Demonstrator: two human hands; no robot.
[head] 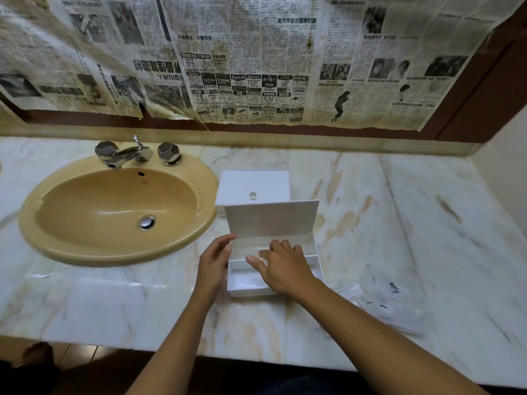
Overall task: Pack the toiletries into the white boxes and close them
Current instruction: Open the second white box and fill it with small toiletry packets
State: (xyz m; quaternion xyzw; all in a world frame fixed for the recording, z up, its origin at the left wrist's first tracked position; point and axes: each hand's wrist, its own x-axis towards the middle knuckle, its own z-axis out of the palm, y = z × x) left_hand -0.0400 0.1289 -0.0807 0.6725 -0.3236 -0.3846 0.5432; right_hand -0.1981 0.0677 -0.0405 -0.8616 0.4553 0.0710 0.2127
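The landmark for all positions below is the open white cardboard box with a hinged lid [275, 263], which sits on the cream marble vanity counter [114, 303].

Nearest, to the right of the open box and closer to the counter's front edge, lie the clear plastic-wrapped toiletry packets [390, 300]. They appear thin, light and limp; the film is probably slippery and will crumple. Judgement: pinch each packet by an edge or at its stiffest part, and lift one at a time.

The right hand [285, 269] reaches over the open box, fingers spread and lightly bent above the tray. Whether it holds a transparent item cannot be told; nothing is plainly gripped. The left hand [215, 262] rests against the left wall of the open box, fingers relaxed and apart, steadying it rather than clamping it.

The open box itself looks light and stiff, with thin walls that would dent under a hard squeeze. Its lid stands upright at the far side. Judgement: brace the tray by its side walls and close the lid by its free upper edge.

Just behind the open box, touching or nearly so, stands a closed white box with a small clear knob on its lid [253, 186]. The knob is the likely hold point.

Left of both boxes is the tan oval ceramic sink [51, 235] with a chrome faucet [128, 155]. Beyond, yellowed newspaper sheets [256, 58] cover the wall.
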